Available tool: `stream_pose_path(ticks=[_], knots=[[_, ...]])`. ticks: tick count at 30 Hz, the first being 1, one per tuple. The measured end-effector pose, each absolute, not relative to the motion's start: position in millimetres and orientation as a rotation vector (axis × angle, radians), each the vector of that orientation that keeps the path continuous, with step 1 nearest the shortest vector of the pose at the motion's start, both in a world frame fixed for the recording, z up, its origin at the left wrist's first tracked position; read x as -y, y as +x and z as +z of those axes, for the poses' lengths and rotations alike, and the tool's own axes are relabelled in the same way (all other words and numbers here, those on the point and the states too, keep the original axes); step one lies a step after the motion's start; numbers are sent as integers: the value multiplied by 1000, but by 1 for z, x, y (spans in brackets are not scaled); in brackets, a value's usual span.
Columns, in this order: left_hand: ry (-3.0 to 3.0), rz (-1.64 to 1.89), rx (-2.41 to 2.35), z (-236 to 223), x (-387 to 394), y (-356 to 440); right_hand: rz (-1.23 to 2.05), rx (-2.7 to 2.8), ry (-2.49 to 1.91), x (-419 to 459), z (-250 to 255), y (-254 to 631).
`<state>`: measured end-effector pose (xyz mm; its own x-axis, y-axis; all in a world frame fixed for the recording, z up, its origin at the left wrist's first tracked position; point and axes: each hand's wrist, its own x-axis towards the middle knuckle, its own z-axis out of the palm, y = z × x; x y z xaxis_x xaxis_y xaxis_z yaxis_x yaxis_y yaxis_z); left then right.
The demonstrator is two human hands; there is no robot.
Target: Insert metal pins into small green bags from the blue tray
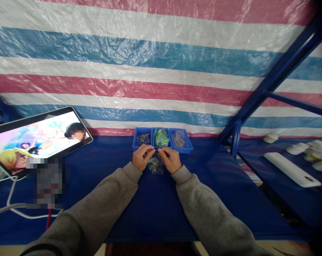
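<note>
My left hand [141, 157] and my right hand [170, 159] meet just in front of a blue bin with several compartments [189, 149]. Both are closed, thumbs against fingertips, around something small between them that I cannot make out. Below the fingers, small clear plastic bags [156, 166] lie on the blue table, some with small parts inside. Metal screws or nails [143, 139] fill the left compartment. Green-tinted plastic bags [161, 137] are in the middle one, and clear bags [179, 139] in the right one.
A tablet-like screen [41, 138] stands at the left, with white cables [13, 193] and a blurred-out object [49, 183] before it. Blue metal frame bars [272, 81] rise at the right. Beyond them are a long white device [291, 169] and white rolls [319, 151].
</note>
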<state>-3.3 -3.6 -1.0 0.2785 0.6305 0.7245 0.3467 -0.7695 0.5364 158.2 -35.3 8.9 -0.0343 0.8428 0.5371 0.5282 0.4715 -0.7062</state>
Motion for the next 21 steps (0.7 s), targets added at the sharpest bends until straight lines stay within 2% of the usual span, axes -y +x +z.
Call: stream_pose_path(ticks=[13, 21], knots=[[2314, 1508, -874, -2, 2, -2, 489, 1674, -1186, 33, 4, 158], [2384, 1439, -1021, -3, 2, -5, 436, 1727, -1167, 35, 3, 157]])
